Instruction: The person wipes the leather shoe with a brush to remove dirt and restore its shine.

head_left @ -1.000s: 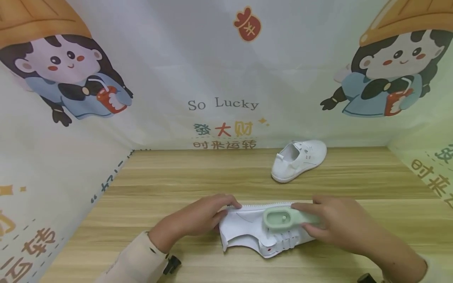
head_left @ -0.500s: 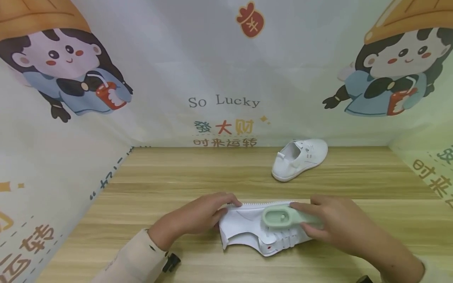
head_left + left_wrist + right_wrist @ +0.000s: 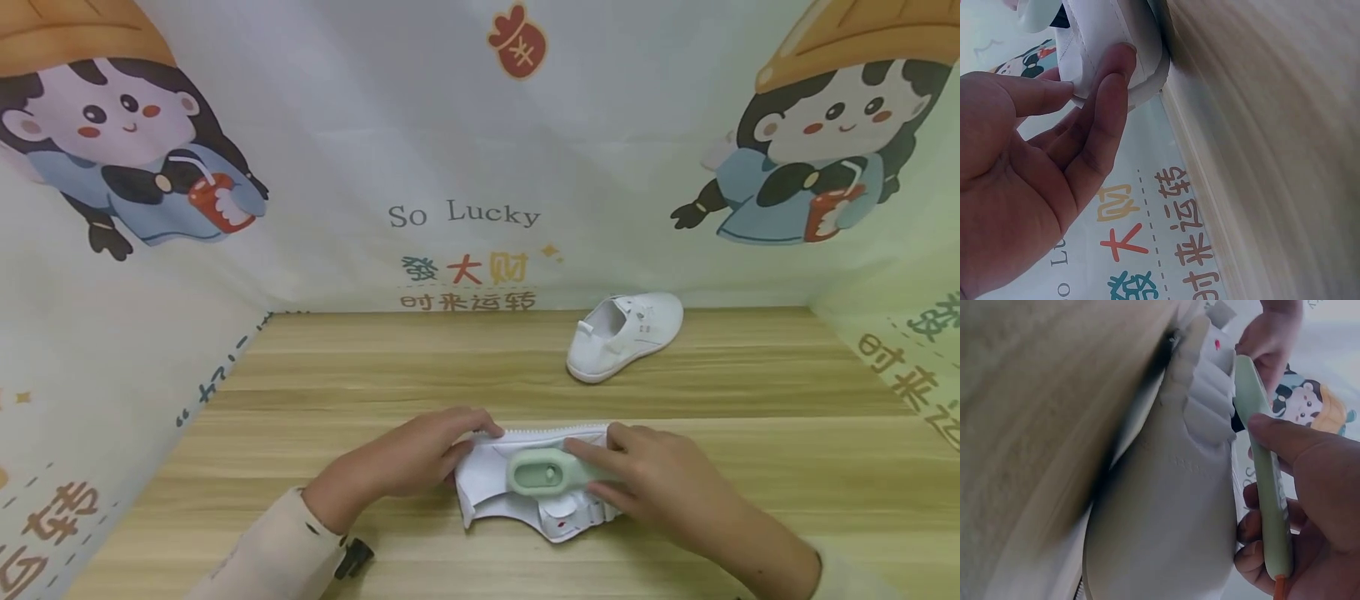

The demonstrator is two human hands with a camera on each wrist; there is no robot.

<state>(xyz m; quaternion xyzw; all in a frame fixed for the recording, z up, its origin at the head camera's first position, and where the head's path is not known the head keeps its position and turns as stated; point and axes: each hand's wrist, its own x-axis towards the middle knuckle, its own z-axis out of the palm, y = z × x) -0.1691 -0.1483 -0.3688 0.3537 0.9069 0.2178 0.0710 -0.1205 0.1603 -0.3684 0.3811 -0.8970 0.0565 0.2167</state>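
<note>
A white lace-up shoe (image 3: 487, 479) lies on its side on the wooden table, sole edge away from me and opening towards me. My left hand (image 3: 420, 450) holds it at the heel; the left wrist view shows the thumb and fingers pinching the heel (image 3: 1141, 47). In my right hand (image 3: 660, 475) I grip a pale green brush (image 3: 538, 472) by its handle. Its oval head rests against the shoe's upper side, near the opening. A dark patch shows beneath the brush (image 3: 1260, 456) in the right wrist view. My right hand covers the toe in the head view.
A second white shoe (image 3: 626, 337) stands upright towards the back of the wooden table (image 3: 360, 367), right of centre. A printed cloth (image 3: 360, 150) hangs behind the table and along both sides.
My right hand has slid the brush leftwards along the shoe, from beside the laces towards the heel. The left hand keeps its hold, and the head view has shifted slightly.
</note>
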